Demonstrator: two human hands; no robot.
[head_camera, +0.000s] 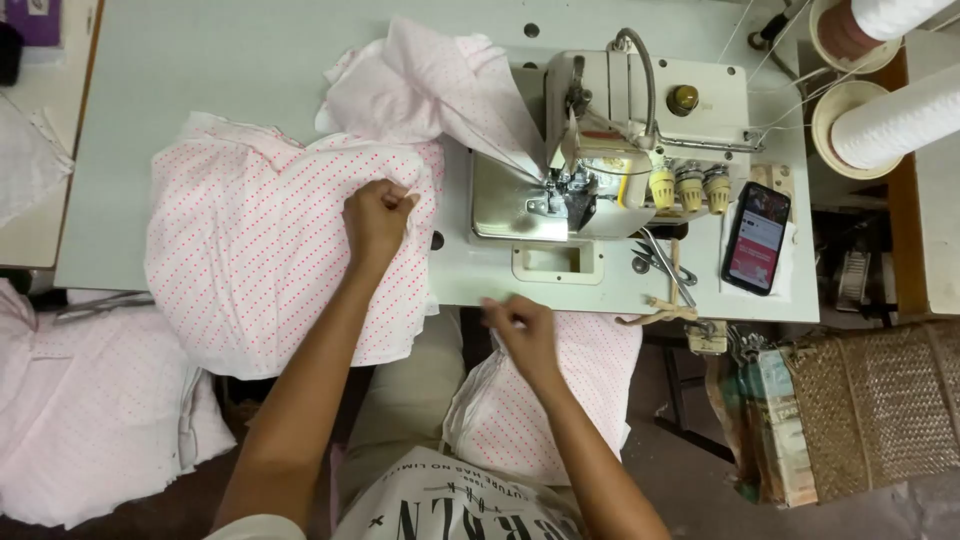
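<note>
white cloth with pink dots (260, 260) lies heaped on the pale desk (200, 70), spilling over its near edge. the left hand (377, 215) rests on top of this heap, its fingers (400, 200) curled tight into a fist that pinches a fold of the cloth near the heap's right side. from there another part of the cloth (440, 90) rises in a bunch and runs down to a point under the needle area of the white sewing machine (610, 130), which stands on the desk to the right of the heap.

the right hand (522, 330) is at the near edge of the desk, in front of the machine, its fingers (495, 312) drawn together as if pinching something small; what they hold cannot be told. below it a second piece of dotted cloth (560, 400) lies on the person's lap.

scissors (665, 265) lie just right of the machine's base, and a phone (756, 237) with a lit screen lies beside them. two spools of white thread (890, 120) stand at the far right. more pale cloth (90, 420) is stacked at the left, below the desk.
</note>
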